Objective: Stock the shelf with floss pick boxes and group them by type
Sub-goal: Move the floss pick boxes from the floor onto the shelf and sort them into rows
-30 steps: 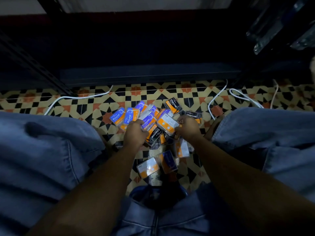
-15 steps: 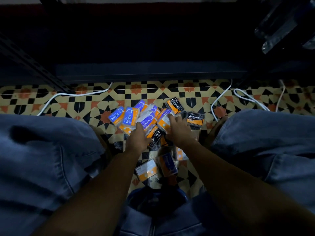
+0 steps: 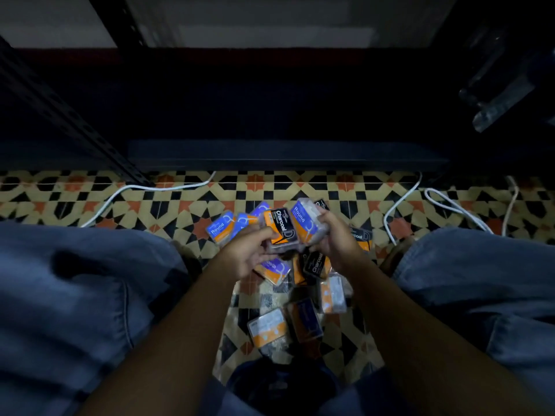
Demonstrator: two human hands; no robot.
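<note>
1. Patterned floor tiles (image 3: 192, 217) in black, orange and cream are seen under everything, and the light is dim.
2. Blue jeans (image 3: 90, 295) are seen on both sides, closest to the camera.
3. Loose floss pick boxes (image 3: 267, 327) are scattered on the tiles below the hands, between the two arms.
4. A black and orange Charcoal box (image 3: 280, 231) is pinched by the curled fingers of the left hand (image 3: 244, 256), and it is held up above the pile.
5. A blue and orange Round box (image 3: 306, 225) is gripped by the curled fingers of the right hand (image 3: 338, 241), just beside the Charcoal box and touching it.
6. More blue Round boxes (image 3: 220, 229) are left on the tiles past the left fingers.
7. White cables (image 3: 450, 205) are laid on the floor farther out.
8. A dark shelf (image 3: 285, 151) is seen beyond the fingers, at the far edge of the tiles.
</note>
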